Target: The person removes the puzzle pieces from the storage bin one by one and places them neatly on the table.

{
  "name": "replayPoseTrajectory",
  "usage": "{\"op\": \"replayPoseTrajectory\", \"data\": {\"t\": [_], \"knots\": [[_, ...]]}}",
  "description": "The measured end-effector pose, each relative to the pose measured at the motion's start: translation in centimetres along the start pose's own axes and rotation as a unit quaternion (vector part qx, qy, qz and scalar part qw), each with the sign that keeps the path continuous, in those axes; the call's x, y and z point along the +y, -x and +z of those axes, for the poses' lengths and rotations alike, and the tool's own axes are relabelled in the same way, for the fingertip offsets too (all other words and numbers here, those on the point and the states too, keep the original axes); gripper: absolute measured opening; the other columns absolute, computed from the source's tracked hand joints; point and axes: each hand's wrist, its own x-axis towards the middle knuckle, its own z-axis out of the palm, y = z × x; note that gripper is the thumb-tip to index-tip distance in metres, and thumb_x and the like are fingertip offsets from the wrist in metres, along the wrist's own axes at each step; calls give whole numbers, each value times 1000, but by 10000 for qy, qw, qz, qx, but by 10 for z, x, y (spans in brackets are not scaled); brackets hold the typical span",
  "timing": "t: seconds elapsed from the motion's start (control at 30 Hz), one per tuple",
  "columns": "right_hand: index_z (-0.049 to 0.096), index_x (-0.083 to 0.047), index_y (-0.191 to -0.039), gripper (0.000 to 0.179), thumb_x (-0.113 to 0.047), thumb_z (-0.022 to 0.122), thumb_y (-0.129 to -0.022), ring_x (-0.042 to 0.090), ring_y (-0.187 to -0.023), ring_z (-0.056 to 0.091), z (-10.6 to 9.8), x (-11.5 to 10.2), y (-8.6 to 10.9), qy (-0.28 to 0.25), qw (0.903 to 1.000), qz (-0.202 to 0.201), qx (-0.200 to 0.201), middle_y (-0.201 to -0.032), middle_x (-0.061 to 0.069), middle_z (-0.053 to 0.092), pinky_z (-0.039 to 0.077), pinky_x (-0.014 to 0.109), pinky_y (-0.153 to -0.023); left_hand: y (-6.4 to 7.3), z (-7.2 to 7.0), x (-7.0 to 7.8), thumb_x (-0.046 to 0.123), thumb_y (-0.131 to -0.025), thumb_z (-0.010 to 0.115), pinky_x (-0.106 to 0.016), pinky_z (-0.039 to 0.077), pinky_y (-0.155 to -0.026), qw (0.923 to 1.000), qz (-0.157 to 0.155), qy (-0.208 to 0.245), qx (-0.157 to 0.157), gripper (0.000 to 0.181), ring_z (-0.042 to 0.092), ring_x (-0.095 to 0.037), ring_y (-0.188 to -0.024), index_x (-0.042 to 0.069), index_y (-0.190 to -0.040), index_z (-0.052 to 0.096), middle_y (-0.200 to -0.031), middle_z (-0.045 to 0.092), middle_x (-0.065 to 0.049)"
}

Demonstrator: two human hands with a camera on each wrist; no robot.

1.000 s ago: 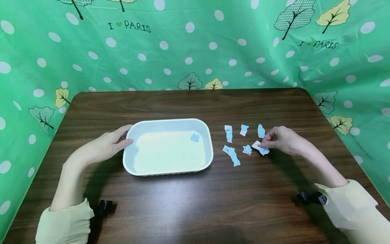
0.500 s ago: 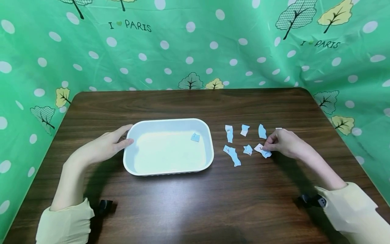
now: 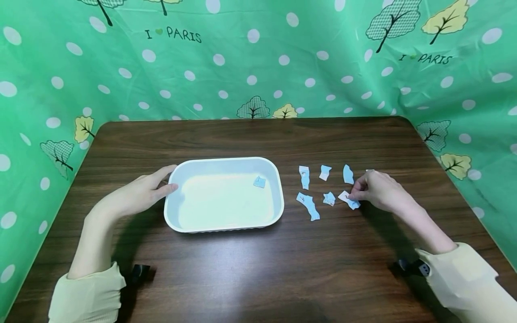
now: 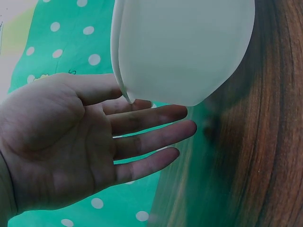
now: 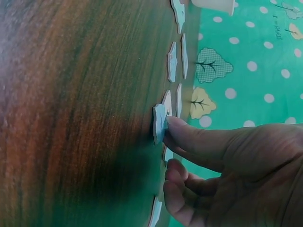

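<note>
My left hand (image 3: 141,193) rests at the left end of a white plastic tray (image 3: 171,220). Its thumb lies over the rim, while the other fingers extend fairly straight beside and below the tray wall in the left wrist view. A small blue card piece (image 3: 259,181) lies inside the tray. With thumb and forefinger, my right hand (image 3: 377,190) pinches an irregular, torn-looking blue-and-white card piece (image 3: 345,197) at its right end, down at the table. That same card piece (image 5: 160,124) shows a thin edge in the right wrist view; its gripped end is partly hidden.
Several similar pieces lie between tray and right hand, among them a long strip (image 3: 308,207), a star-like piece (image 3: 329,198) and a rounded one (image 3: 348,174). Another piece (image 3: 369,170) peeks out behind the right hand. A green dotted cloth (image 3: 258,58) hangs behind the wooden table (image 3: 242,278).
The right hand has shifted slightly right and toward the person, drawing the pinched card piece with it. A piece behind that hand has come into view. The left hand and tray stay put.
</note>
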Motion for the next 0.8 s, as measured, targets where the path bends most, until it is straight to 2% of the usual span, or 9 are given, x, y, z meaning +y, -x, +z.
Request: {"op": "replayPoseTrajectory", "data": {"t": [0.4, 0.6, 0.8], "knots": [[76, -19, -74, 19, -25, 79, -92, 19, -73, 46, 1, -1, 2, 6, 9999, 115, 36, -79, 0, 61, 32, 33, -60, -1, 1, -2, 45, -110, 45, -59, 42, -112, 10000, 59, 38, 16, 59, 53, -33, -139, 20, -160, 28, -145, 59, -13], [76, -20, -74, 19, -25, 79, -92, 19, -73, 47, 1, -2, 3, 21, 9999, 153, 69, -76, -1, 62, 33, 32, -60, 0, 1, -2, 45, -110, 45, -59, 42, -111, 10000, 71, 33, 23, 59, 53, -33, -138, 20, -160, 28, -145, 60, -13], [74, -18, -74, 19, -28, 82, -89, 19, -72, 48, 1, -3, 4, 29, 9995, 243, 212, -76, -1, 61, 32, 33, -58, 0, 1, -2, 46, -110, 44, -60, 40, -113, 10000, 68, -5, 27, 59, 52, -33, -140, 19, -160, 29, -146, 58, -12]]}}
